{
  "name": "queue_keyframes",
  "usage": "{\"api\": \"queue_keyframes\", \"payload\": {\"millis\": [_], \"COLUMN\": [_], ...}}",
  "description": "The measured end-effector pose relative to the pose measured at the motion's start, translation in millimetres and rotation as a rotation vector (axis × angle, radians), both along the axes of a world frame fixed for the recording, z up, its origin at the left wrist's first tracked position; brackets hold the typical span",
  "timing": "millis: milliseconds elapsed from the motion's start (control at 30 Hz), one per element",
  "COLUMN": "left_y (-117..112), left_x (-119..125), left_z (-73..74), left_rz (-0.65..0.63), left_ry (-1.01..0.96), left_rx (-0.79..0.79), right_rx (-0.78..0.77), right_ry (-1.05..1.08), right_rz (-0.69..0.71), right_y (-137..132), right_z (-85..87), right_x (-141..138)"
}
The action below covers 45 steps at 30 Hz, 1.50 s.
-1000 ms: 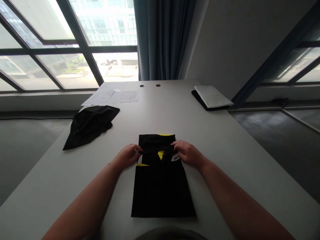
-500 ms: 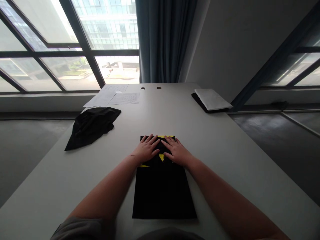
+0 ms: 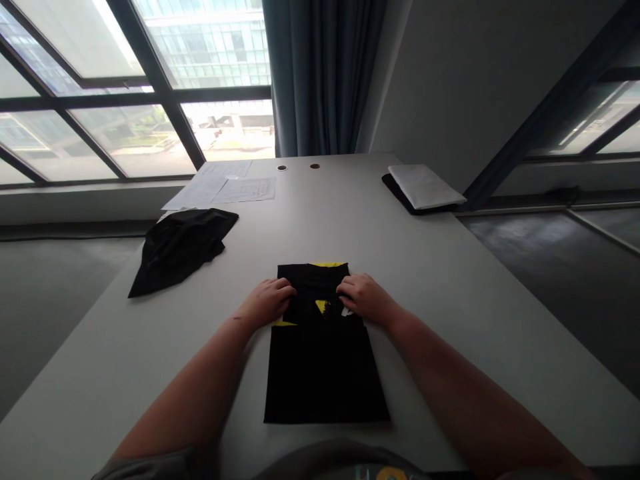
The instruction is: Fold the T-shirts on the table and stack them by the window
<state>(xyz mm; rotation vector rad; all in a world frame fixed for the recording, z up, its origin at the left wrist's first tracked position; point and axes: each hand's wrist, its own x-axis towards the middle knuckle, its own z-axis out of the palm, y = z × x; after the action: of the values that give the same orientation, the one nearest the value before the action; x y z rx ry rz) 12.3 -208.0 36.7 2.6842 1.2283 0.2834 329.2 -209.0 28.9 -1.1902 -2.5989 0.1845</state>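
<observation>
A folded black garment (image 3: 325,373) with yellow patches lies flat on the table in front of me. Its far part is folded over into a narrower, layered band. My left hand (image 3: 273,299) is at the left edge of that band, fingers curled closed over the fabric. On the opposite edge, my right hand (image 3: 366,297) has its fingers bent and pinched on the cloth, beside a small white patch. The fingertips of both hands are partly hidden.
A crumpled black cloth (image 3: 183,247) lies on the white table (image 3: 320,227) at the left. Behind it are paper sheets (image 3: 245,189). A white folded item (image 3: 425,187) rests on a black one at the far right. Two round holes are near the far edge.
My hands were spread flat on the folded band. They have slid outward and towards me to its two side edges, and the fingers have curled in.
</observation>
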Motion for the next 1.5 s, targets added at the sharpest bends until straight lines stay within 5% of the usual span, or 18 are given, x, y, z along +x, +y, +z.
{"api": "queue_keyframes", "payload": {"millis": [300,433,567,700,967,1300,1500], "left_y": [-7,-4,6,13,12,21,-10], "left_x": [-5,13,49,66,18,1,-20], "left_z": [17.6,21.7,7.5,-19.6,-45.7,-37.8,-30.8], "left_rz": [-0.050,-0.010,0.115,0.122,0.362,0.375,0.289], "left_ry": [-0.066,-0.076,-0.143,-0.035,0.010,0.049,-0.054], "left_rx": [-0.141,-0.073,0.100,0.051,-0.044,-0.134,-0.199], "right_rx": [-0.049,0.014,0.080,-0.045,-0.160,-0.144,-0.094], "right_ry": [0.041,0.096,0.093,-0.066,-0.103,-0.073,0.197], "right_rz": [0.093,-0.023,-0.251,-0.328,-0.422,-0.546,-0.369], "right_y": [-6,-4,-1,0,1,18,-6], "right_z": [8.3,14.8,6.3,-17.0,-31.6,-40.1,-41.0], "right_x": [11,-2,-36,-56,-41,-16,9]}}
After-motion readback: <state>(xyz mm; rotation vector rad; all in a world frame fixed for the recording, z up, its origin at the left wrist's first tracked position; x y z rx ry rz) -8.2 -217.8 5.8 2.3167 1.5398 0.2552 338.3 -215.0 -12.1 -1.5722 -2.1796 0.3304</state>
